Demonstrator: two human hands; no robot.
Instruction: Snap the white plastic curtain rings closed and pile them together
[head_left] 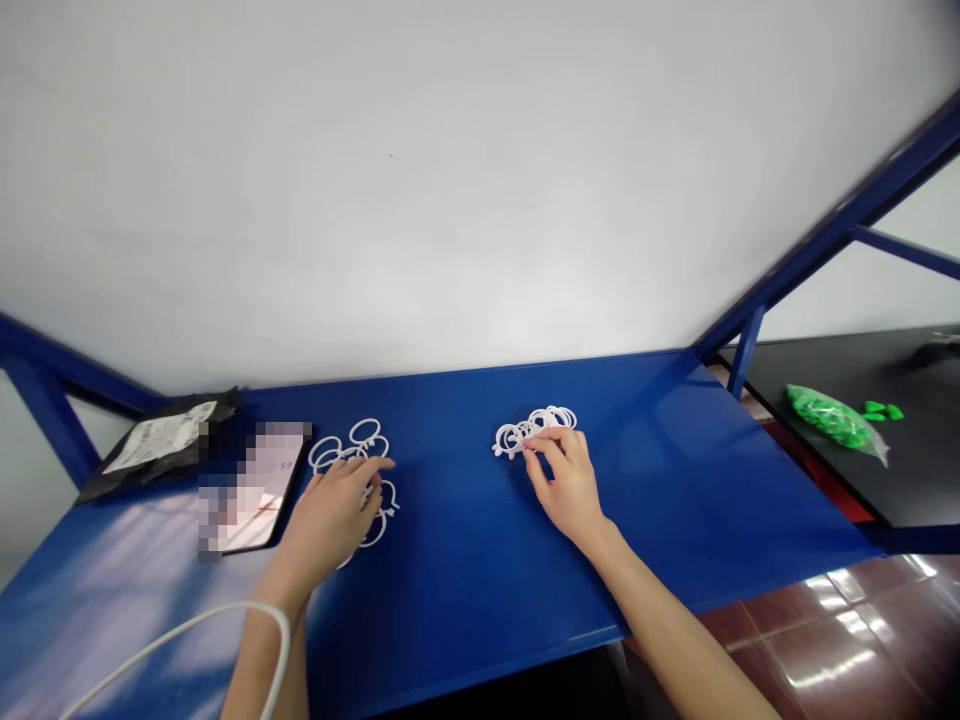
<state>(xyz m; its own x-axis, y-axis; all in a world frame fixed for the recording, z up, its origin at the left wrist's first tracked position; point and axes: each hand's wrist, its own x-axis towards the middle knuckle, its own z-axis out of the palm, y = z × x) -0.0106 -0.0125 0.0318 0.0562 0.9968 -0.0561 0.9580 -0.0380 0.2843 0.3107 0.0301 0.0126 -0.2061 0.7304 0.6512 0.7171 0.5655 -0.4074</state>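
Note:
Two piles of thin white plastic rings lie on a blue table (465, 560). My left hand (330, 515) rests palm down on the loose left pile of rings (358, 440), fingers stretched out over several of them. My right hand (566, 480) reaches the tighter right pile of rings (534, 425), with its fingertips pinched together on a ring at the pile's near edge. Which ring the fingers hold is hard to make out.
A phone (251, 490) with a blurred screen lies left of my left hand, and a black packet (161, 440) with a white label sits behind it. A white cable (172, 630) curves over my left forearm. A black bench at right carries a bag of green parts (832, 420).

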